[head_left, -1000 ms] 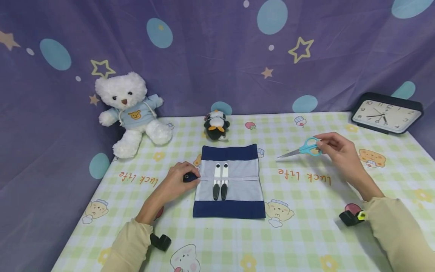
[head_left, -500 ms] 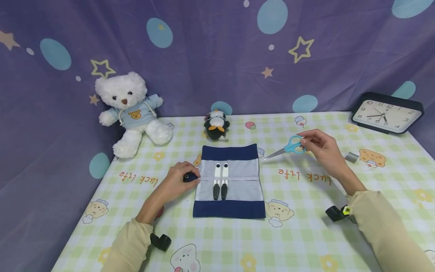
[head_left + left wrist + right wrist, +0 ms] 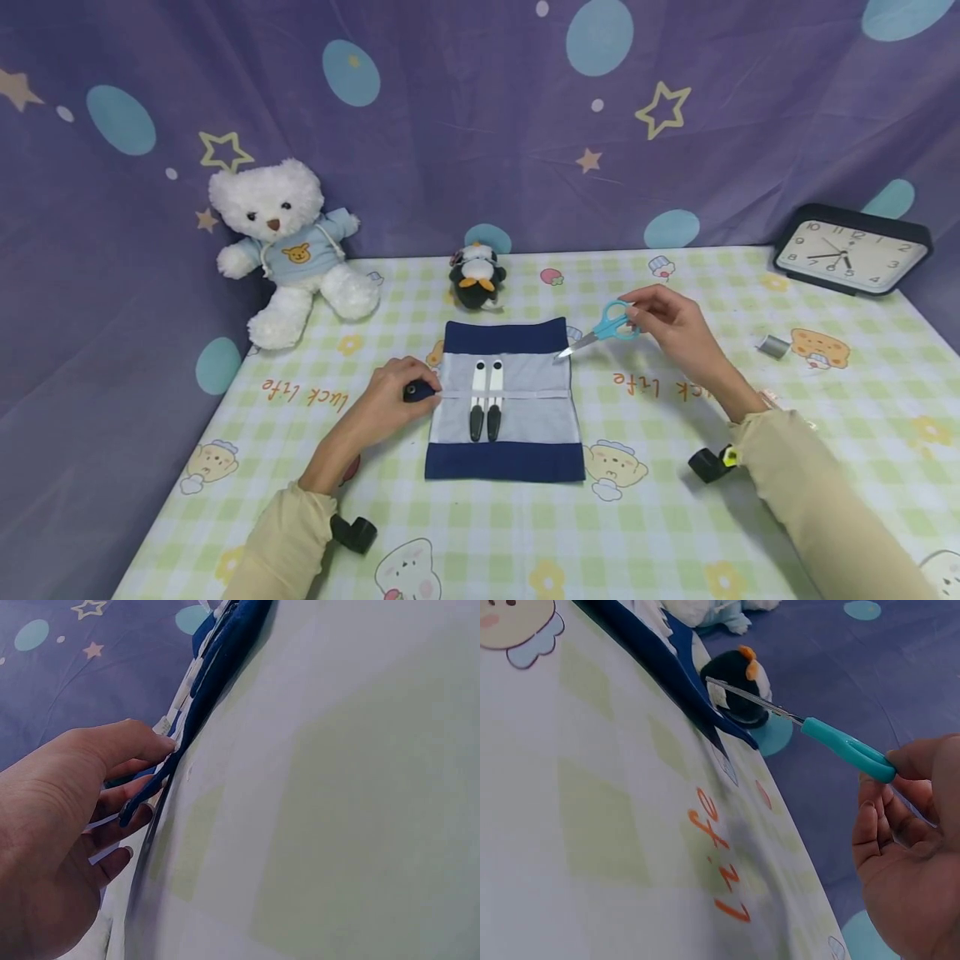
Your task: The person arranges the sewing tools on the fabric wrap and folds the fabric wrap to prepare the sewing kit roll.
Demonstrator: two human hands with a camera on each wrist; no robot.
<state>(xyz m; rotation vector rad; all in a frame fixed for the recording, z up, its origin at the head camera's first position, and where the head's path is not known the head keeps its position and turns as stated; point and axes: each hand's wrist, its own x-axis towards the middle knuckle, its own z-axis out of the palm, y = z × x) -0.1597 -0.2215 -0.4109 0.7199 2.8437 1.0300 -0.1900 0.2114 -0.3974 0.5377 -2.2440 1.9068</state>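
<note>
From my end of the feed, at the far left I see a teddy bear (image 3: 279, 250) in a light blue top sitting against the curtain (image 3: 450, 125). Next, the left hand (image 3: 386, 400) has its thumb and fingers pinched together on the dark blue tab (image 3: 418, 391) at the left edge of a cloth (image 3: 504, 462). The cloth lies flat on the table, grey between two dark blue bands, with two small tools (image 3: 486, 400) with black ends side by side on it. Behind it lies a toy penguin (image 3: 477, 275). I make out the scissors (image 3: 602, 330) slanting down leftward, their tips at the upper right of the cloth; I cannot tell whether they touch it. The right hand (image 3: 672, 333) has its thumb and fingers clamped on their turquoise handle. Further right, I find a grey spool (image 3: 774, 347) on its side, then a clock (image 3: 852, 250) at the back.
</note>
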